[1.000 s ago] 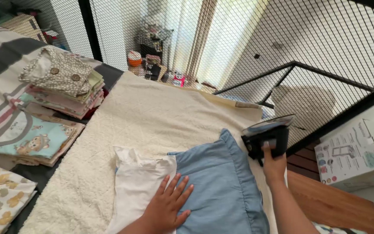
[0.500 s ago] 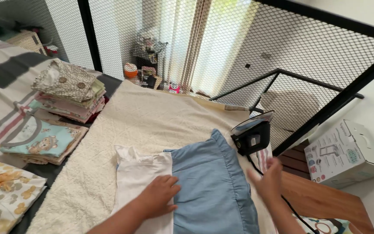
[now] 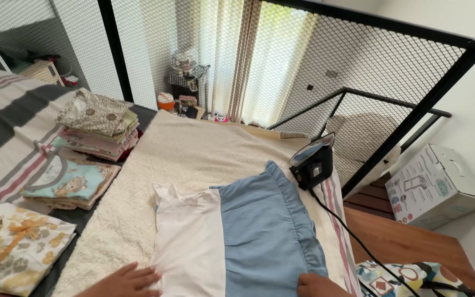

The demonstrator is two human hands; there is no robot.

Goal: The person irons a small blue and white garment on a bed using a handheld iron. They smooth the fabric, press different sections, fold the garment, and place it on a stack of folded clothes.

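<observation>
Currently the white-and-blue garment [image 3: 237, 236], lying flat on the cream towel [image 3: 193, 148], is being gripped at its near hem: left hand [image 3: 122, 281] spread flat, right hand [image 3: 317, 286] mostly cropped, grip unclear. Both corners are best being pulled evenly, clear of the iron [image 3: 311, 162] and its cord [image 3: 358, 245].

Both hands [image 3: 125, 281] edge-cropped (btm)
</observation>
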